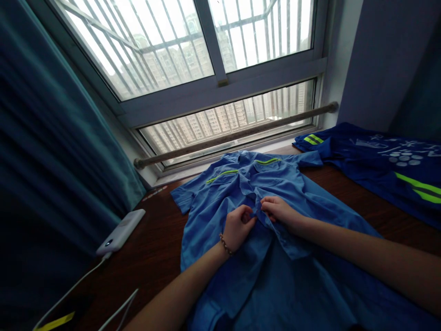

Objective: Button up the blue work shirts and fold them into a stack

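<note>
A light blue short-sleeved shirt (pixel 213 220) with yellow-green piping over its chest pockets lies spread face up, collar toward the window. Its upper front is joined, while the lower front parts into two flaps. My left hand (pixel 239 226), with a braided bracelet at the wrist, is closed at the left front edge, thumb and fingers pinched together. On the opposite edge, my right hand (pixel 278 212) pinches the shirt's front placket between thumb and fingers. Both hands are close together at mid-front. Any button between the fingertips is too small to make out.
On the dark wooden surface (pixel 156 248), a white power bank (pixel 121 232) with a white cable lies at left. A dark blue garment (pixel 372 161) with reflective strips lies at right. Behind are a barred window and metal rail (pixel 237 135); a teal curtain (pixel 69 138) hangs left.
</note>
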`<state>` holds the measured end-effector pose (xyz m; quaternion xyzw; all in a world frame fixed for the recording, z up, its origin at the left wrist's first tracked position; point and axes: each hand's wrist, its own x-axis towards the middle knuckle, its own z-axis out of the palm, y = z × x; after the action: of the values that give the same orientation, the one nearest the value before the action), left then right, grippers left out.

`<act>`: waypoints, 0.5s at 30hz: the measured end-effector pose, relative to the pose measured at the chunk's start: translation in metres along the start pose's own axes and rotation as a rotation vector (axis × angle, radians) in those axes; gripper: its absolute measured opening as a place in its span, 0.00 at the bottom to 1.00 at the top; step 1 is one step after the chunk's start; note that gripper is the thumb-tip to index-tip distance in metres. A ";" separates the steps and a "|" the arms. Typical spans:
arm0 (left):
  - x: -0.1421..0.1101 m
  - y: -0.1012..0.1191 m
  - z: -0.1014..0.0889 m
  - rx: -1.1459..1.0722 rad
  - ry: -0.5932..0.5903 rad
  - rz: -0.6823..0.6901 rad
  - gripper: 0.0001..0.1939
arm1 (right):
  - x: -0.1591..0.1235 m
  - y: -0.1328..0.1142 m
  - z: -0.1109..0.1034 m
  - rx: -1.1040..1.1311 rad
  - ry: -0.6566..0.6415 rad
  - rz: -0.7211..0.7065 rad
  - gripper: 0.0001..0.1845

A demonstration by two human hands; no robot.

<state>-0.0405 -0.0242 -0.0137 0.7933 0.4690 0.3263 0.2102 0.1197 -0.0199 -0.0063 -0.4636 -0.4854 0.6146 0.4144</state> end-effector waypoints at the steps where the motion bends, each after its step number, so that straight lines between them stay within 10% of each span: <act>1: 0.000 0.001 0.000 -0.025 0.012 -0.007 0.06 | 0.000 0.000 0.000 -0.001 0.000 -0.011 0.01; 15: 0.003 -0.005 0.003 -0.531 -0.056 -0.144 0.09 | -0.003 -0.005 -0.002 -0.180 0.103 -0.179 0.08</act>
<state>-0.0403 -0.0195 -0.0186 0.6839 0.4162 0.4001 0.4461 0.1224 -0.0215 -0.0014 -0.4847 -0.5561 0.5047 0.4485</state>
